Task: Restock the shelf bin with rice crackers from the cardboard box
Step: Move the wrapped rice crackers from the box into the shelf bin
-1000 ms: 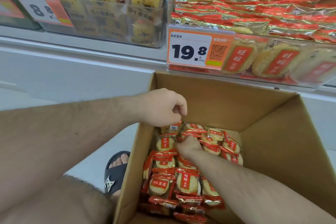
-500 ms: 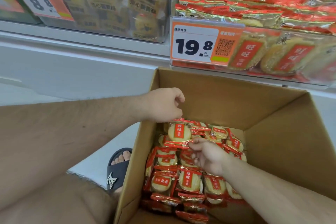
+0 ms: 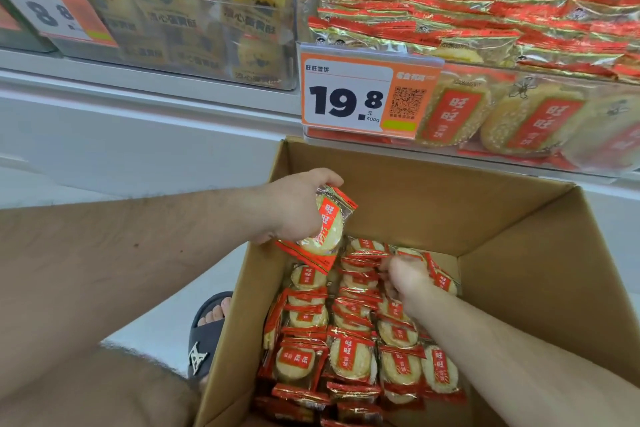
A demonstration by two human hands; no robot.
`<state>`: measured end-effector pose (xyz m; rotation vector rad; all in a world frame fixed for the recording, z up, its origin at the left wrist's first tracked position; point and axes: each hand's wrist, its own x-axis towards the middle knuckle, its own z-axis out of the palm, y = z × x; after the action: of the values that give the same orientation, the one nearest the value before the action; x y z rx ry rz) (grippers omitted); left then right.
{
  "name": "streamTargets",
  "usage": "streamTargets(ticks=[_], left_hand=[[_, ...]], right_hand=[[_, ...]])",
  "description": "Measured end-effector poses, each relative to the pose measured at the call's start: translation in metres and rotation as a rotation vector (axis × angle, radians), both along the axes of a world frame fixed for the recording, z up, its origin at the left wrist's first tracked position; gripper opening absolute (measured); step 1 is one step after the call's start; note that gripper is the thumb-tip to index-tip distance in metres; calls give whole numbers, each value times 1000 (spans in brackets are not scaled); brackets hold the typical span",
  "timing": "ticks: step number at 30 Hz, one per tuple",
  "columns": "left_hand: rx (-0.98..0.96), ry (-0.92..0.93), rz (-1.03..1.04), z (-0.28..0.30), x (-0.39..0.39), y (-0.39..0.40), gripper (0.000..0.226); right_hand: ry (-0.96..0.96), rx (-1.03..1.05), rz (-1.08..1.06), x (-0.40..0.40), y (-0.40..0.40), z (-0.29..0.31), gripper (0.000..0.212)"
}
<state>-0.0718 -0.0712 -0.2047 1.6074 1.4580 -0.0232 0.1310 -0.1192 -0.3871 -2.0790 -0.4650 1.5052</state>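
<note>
We've got the cardboard box (image 3: 450,215) open below us, its far wall just beyond our fingertips, w/ the shelf bin (image 3: 485,163) straight above & past that wall, already piled high w/ red-gold packs. Price tag (image 3: 360,95) clips to the bin's front, up & slightly right of our left-hand fingers.

Inside the box the rice crackers (image 3: 349,354) lie in rough rows under & around our right hand (image 3: 403,279), most flat w/ labels up. That hand is down among the top row, fingers curled in on the packs; looks like it's pinching one or more, but we can't see which one, the knuckles hide it.

Our left hand (image 3: 298,208) is higher, at the box's near-left edge, fingers wrapped round a held pack (image 3: 325,229), poss. more than one since a second wrapper pokes out below. Its long axis runs near vertical, tilted a bit, top end by the fingertips, bottom end hanging toward the loose packs.

What the next move turns on, as we judge it: the bin lies up & fwd-right of the left fingers, over the far wall, & the left hand is the nearer one, already loaded. Pack prob. needs laying flat to match the stack, so a wrist turn on the way up
</note>
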Motion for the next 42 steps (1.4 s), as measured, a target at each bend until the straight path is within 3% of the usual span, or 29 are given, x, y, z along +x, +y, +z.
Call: streamTargets(ticks=[2,6,13,19,23,28,31,35,42], left_hand=[[-13,36,-32,-4,-3,1,82],[-39,52,-46,-7,-4,2,80],[-60,55,-31,-7,-1,-4,80],[-55,24,-42,-3,0,-10,82],[-84,-45,-34,6,-4,-15,84],[-149,-288,-9,18,1,-22,90],[-203,-506,80,33,9,-28,89],[-247,-730,126,54,11,-40,86],[39,-835,48,85,8,-50,81]], right_hand=[[-130,-72,-94,9,13,-20,16],[113,-199,-87,7,35,-38,39],[73,-200,-23,13,23,-30,15],[247,7,-101,32,-31,33,20],[494,139,-33,40,-75,103,13],[643,294,1,21,-97,182,5],[568,363,30,5,-96,203,5],[307,438,134,-7,-97,221,19],[-27,578,244,-7,-92,261,17]])
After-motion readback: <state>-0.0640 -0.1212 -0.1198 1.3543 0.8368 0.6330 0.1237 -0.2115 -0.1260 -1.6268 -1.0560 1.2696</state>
